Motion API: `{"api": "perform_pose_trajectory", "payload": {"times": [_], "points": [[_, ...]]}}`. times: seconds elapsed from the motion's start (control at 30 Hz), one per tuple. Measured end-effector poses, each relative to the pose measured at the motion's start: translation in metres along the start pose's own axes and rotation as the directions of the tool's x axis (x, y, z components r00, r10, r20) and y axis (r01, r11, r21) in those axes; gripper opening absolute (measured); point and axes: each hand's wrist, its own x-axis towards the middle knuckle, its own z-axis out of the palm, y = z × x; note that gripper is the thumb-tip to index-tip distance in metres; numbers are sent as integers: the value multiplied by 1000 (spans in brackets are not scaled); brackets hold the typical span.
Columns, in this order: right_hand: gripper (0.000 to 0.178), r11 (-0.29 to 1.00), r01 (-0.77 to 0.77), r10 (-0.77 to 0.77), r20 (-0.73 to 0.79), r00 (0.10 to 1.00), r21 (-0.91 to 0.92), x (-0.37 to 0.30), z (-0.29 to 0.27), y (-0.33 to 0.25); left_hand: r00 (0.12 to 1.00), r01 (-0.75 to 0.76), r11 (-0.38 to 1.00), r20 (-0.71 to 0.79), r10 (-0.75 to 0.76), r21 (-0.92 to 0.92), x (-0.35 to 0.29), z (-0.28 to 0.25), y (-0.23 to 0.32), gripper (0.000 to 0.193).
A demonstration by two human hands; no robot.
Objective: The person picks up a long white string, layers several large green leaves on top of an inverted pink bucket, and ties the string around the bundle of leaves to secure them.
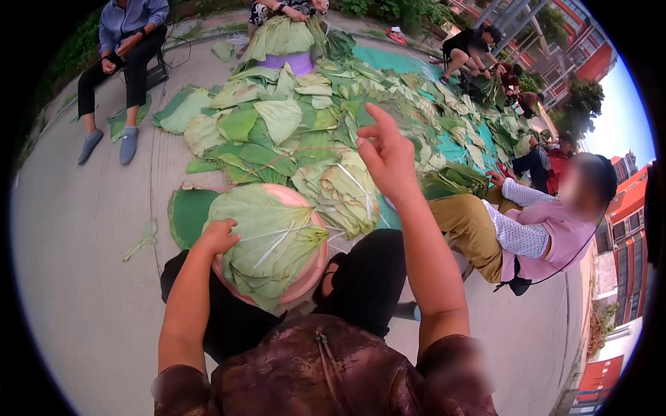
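Leaf bundle (288, 258) just ahead of my knees, on round pink base (320, 263). Looks pale, dull green, veined and pleated, fanned wide at left, narrowing at right, white strips (273, 246) crossing top. My left hand (219, 237) touching its left edge, fingers bent. My right hand (390, 152) raised, apart from bundle, one finger outstretched, others bent. Too small to tell whether either pinches anything.
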Motion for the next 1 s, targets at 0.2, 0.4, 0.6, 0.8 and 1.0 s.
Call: {"api": "perform_pose_trajectory", "payload": {"times": [0.2,0.4,0.6,0.8,1.0], "points": [[34,861,-507,493,319,809,-46,-119,153,137,999,8,1000,40,-8,-11,-9,1,-7,43],[34,630,-702,766,418,489,-333,-194,230,171,996,75,986,60,-66,-151,-14,7,10,41],[32,533,-806,846,153,510,-257,-194,240,160,993,7,998,118,-1,-55,-1,4,17,41],[55,727,-579,634,37,773,-369,-146,246,170,989,-3,995,146,17,-98,10,7,34,40],[55,647,-537,710,172,683,-542,-134,248,166,987,6,997,159,6,-74,-2,6,30,41]]}}
